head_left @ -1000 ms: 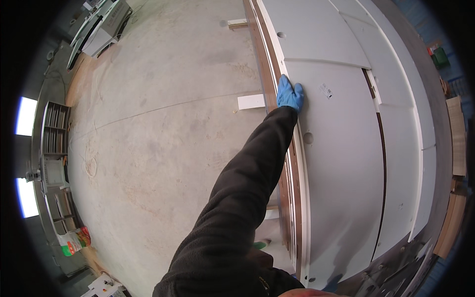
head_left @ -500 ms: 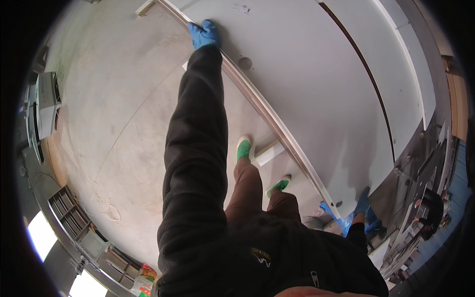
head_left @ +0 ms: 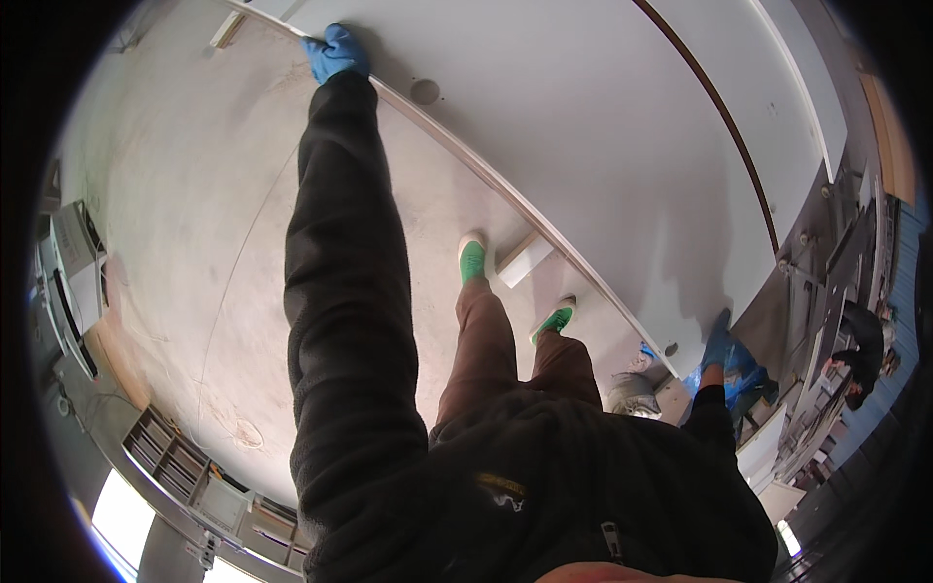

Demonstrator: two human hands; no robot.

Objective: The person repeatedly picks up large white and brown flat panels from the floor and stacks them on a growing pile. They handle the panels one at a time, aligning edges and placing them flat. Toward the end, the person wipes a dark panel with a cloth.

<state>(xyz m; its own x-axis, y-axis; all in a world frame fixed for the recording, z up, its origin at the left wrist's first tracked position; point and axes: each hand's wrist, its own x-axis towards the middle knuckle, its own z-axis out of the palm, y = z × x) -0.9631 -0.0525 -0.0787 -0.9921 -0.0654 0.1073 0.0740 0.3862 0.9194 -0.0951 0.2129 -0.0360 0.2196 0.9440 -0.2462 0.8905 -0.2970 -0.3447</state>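
Observation:
A large white panel (head_left: 583, 146) spans the upper right, with a round recess near its long edge and a dark strip across its face. My left hand (head_left: 336, 53), in a blue glove, is closed round the panel's long edge at the far left. At the panel's near right end, my right hand (head_left: 716, 350), also blue-gloved, holds the short edge. Its fingertips lie over the top face; the thumb is hidden.
A white block (head_left: 526, 259) stands on the floor under the long edge, close to my green shoes. Crumpled blue plastic (head_left: 743, 374) lies beside my right hand. Another person (head_left: 860, 355) is at the far right. Shelving (head_left: 165, 452) stands at the lower left.
My left hand and the panel's far end have shifted left in the view. The long edge, which showed as layered strips, now looks thinner. Both hands keep their hold.

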